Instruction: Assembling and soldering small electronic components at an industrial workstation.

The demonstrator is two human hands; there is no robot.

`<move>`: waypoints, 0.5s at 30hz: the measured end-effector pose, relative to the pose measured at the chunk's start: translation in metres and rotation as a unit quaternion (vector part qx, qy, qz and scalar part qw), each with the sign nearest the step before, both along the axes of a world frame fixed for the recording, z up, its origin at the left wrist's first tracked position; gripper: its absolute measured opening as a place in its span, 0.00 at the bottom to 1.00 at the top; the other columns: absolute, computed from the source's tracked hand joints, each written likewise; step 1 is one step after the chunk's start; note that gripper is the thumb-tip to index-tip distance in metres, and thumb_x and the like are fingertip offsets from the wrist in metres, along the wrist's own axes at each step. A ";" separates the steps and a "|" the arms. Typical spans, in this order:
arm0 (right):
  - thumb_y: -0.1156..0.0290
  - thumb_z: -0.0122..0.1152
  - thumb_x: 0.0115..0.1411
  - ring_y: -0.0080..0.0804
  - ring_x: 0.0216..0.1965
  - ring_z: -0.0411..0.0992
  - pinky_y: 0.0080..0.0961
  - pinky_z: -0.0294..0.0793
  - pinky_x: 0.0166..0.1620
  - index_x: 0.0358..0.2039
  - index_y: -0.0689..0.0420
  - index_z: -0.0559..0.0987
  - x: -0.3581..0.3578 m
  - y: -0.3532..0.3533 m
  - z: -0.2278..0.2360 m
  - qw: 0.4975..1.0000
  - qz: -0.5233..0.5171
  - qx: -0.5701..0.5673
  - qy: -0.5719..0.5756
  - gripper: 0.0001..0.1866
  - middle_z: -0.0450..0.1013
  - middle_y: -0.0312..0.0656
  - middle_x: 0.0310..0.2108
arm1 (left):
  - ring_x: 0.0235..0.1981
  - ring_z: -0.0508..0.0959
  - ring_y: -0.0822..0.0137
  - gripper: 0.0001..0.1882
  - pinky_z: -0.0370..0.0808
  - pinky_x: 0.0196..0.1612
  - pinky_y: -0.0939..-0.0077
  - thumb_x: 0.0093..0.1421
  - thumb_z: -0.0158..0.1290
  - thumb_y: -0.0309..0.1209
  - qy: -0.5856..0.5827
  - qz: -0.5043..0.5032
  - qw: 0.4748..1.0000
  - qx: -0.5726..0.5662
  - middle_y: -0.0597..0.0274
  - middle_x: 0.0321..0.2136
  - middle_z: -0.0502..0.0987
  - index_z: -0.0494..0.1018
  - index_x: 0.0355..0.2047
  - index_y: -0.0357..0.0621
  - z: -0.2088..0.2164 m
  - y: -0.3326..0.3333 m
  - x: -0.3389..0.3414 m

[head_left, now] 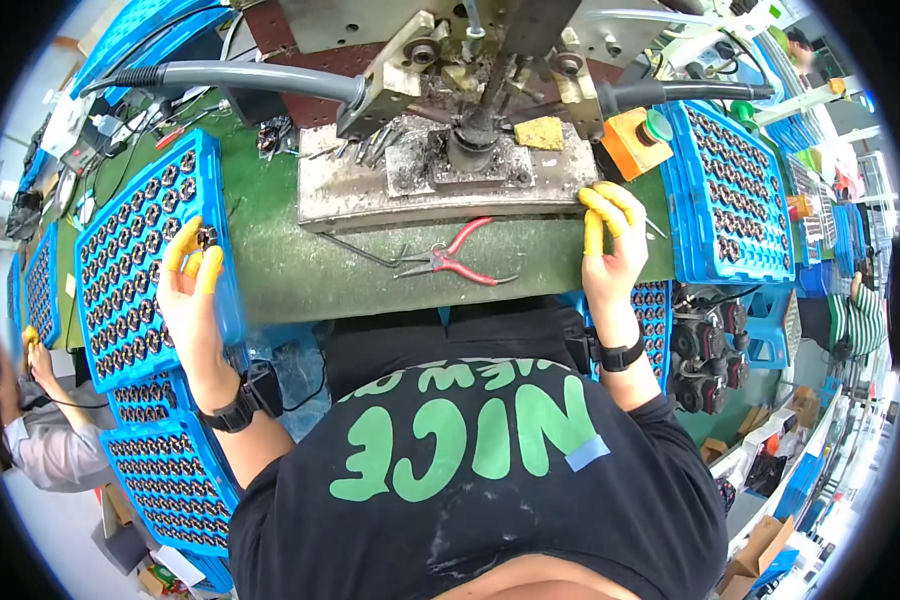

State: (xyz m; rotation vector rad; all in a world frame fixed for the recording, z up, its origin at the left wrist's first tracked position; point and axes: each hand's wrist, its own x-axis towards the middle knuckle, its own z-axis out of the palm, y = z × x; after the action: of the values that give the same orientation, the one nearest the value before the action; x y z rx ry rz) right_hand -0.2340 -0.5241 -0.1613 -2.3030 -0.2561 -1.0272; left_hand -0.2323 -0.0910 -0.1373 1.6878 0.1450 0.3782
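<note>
My left hand (192, 290), with yellow finger covers, pinches a small round black part (207, 237) over the right side of a blue tray (212, 160). Rows of similar round parts fill that tray. My right hand (615, 240), also in yellow finger covers, rests at the front right corner of the press's metal base (340, 200). Its fingers are loosely bent with the tips near each other, and nothing shows between them. Between my hands, red-handled pliers (450, 262) lie on the green table (350, 290). Above the base stands the press's dark central tool (473, 145).
An orange box with a green push button (655, 126) stands right of the press. Another filled blue tray (685, 240) is farther right. More filled trays (165, 470) sit at lower left. A grey hose (260, 76) crosses above the table. A co-worker's hand (40, 362) shows at far left.
</note>
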 end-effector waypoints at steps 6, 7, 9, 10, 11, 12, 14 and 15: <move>0.84 0.62 0.49 0.38 0.45 0.71 0.30 0.70 0.49 0.38 0.53 0.81 0.001 0.000 -0.002 1.000 -0.014 -0.012 0.012 0.16 0.73 0.41 0.41 | 0.43 0.74 0.74 0.23 0.70 0.48 0.81 0.55 0.57 0.18 -0.017 -0.025 1.000 0.001 0.60 0.46 0.74 0.68 0.52 0.32 -0.002 -0.004 -0.001; 0.84 0.62 0.49 0.38 0.45 0.71 0.30 0.70 0.49 0.38 0.53 0.81 0.001 0.000 -0.002 1.000 -0.017 -0.015 0.014 0.15 0.73 0.41 0.41 | 0.43 0.74 0.73 0.23 0.70 0.48 0.81 0.55 0.57 0.18 -0.018 -0.027 0.999 -0.005 0.60 0.45 0.74 0.68 0.52 0.32 -0.003 -0.003 0.000; 0.83 0.63 0.49 0.38 0.45 0.71 0.30 0.70 0.49 0.38 0.53 0.81 0.001 0.000 -0.002 1.000 -0.018 -0.018 0.014 0.16 0.73 0.41 0.40 | 0.45 0.73 0.72 0.23 0.70 0.49 0.80 0.56 0.56 0.18 -0.017 -0.037 0.999 0.004 0.58 0.48 0.73 0.68 0.52 0.32 -0.006 0.002 0.000; 0.83 0.63 0.49 0.39 0.45 0.71 0.30 0.69 0.49 0.39 0.53 0.81 0.001 0.000 -0.002 1.000 -0.018 -0.019 0.014 0.16 0.73 0.41 0.40 | 0.48 0.73 0.70 0.22 0.70 0.50 0.80 0.57 0.55 0.18 -0.018 -0.045 0.999 0.015 0.56 0.51 0.72 0.67 0.53 0.32 -0.007 0.004 -0.001; 0.83 0.63 0.49 0.39 0.45 0.71 0.30 0.69 0.49 0.39 0.53 0.81 0.002 0.001 -0.001 1.000 -0.018 -0.021 0.016 0.16 0.73 0.41 0.40 | 0.48 0.73 0.71 0.22 0.70 0.50 0.80 0.56 0.55 0.18 -0.021 -0.041 0.999 0.017 0.56 0.51 0.72 0.67 0.53 0.32 -0.007 0.004 0.000; 0.83 0.62 0.49 0.39 0.45 0.71 0.31 0.69 0.50 0.39 0.54 0.80 0.003 0.001 0.001 0.999 -0.014 -0.034 0.008 0.16 0.73 0.41 0.40 | 0.48 0.73 0.71 0.22 0.70 0.50 0.80 0.56 0.55 0.18 -0.020 -0.040 0.999 0.015 0.56 0.51 0.72 0.67 0.53 0.32 -0.008 0.005 0.000; 0.83 0.62 0.50 0.39 0.46 0.71 0.31 0.68 0.51 0.40 0.55 0.80 0.007 0.005 0.008 0.999 -0.009 -0.049 0.002 0.15 0.73 0.41 0.41 | 0.48 0.73 0.70 0.22 0.70 0.51 0.79 0.56 0.55 0.18 -0.019 -0.034 0.999 0.014 0.56 0.51 0.72 0.67 0.53 0.32 -0.008 0.006 0.000; 0.83 0.60 0.52 0.39 0.46 0.71 0.31 0.68 0.51 0.41 0.56 0.79 0.012 0.010 0.013 0.999 0.040 0.020 0.020 0.15 0.73 0.42 0.41 | 0.48 0.73 0.70 0.22 0.69 0.51 0.79 0.56 0.55 0.18 -0.018 -0.033 0.999 0.020 0.56 0.51 0.72 0.67 0.53 0.32 -0.008 0.004 0.000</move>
State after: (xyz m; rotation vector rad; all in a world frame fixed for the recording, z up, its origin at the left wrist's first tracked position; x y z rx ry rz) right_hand -0.2219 -0.5137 -0.1480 -2.2560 -0.3058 -0.9375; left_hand -0.2320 -0.0872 -0.1454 1.7190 0.0548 0.3640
